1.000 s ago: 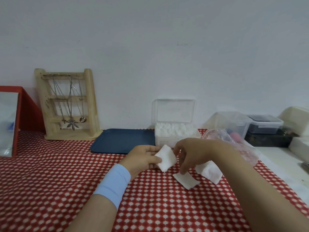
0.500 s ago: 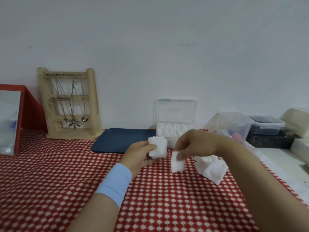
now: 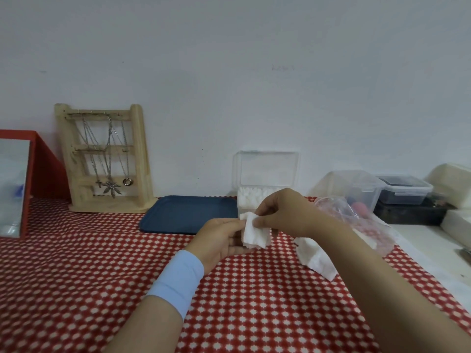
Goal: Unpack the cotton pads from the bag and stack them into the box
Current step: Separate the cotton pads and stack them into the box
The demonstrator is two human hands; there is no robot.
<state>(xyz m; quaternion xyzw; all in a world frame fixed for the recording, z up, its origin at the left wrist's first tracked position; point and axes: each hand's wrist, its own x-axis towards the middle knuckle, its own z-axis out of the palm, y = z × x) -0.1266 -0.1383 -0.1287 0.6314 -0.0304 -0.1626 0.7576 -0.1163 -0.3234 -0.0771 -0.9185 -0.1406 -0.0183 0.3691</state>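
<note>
My left hand point(image 3: 219, 238) and my right hand point(image 3: 285, 215) meet just above the red checked tablecloth, both gripping a small stack of white cotton pads point(image 3: 256, 233) between them. Right behind the hands stands the clear plastic box point(image 3: 265, 174) with its lid up and white pads inside. More loose pads point(image 3: 317, 261) lie on the cloth under my right forearm. The crumpled clear bag point(image 3: 356, 217) lies to the right, partly hidden by that arm.
A dark blue tray point(image 3: 188, 212) lies left of the box. A wooden jewellery stand point(image 3: 107, 159) leans against the wall, with a red-framed mirror point(image 3: 15, 184) at far left. Clear and dark storage boxes point(image 3: 382, 189) crowd the right side.
My right hand lifted a pad off the cloth and brought it against the pads in my left hand. Both hands now hold one stack together.
</note>
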